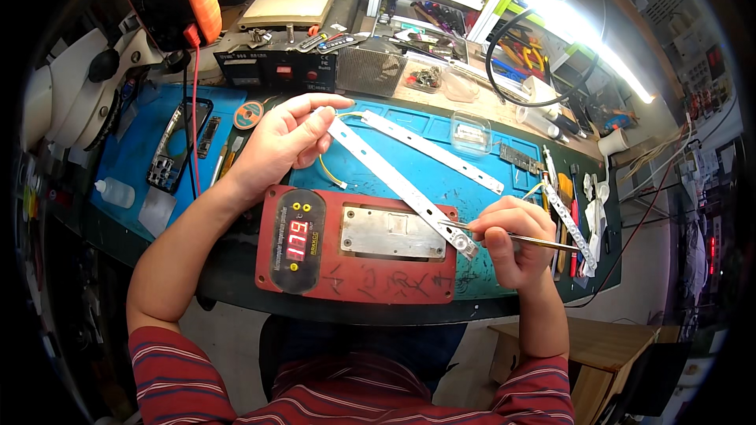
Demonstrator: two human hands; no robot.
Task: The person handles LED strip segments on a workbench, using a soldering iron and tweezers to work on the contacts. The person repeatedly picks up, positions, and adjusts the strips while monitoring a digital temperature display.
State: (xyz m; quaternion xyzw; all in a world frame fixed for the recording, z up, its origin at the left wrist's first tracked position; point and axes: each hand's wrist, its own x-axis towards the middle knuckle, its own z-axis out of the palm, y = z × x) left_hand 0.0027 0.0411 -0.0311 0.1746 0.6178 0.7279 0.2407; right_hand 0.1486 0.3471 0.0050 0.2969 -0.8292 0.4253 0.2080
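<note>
Holding a long white LED strip at a slant, the person's left hand is pinching its upper end between thumb and fingers, while the right hand is grasping metal tweezers, their tips meeting the strip near its lower end. That end is crossing the right side of a red heating station, by the corner of its metal plate; whether it's touching there, can't tell. A red digital display is glowing on the station's left. A yellow-white wire is hanging below the left hand. A second strip is lying on the blue mat beyond, near a clear plastic box. A shorter strip is lying right of the right hand, among tools on the table. A solder spool is sitting left of the left hand.
</note>
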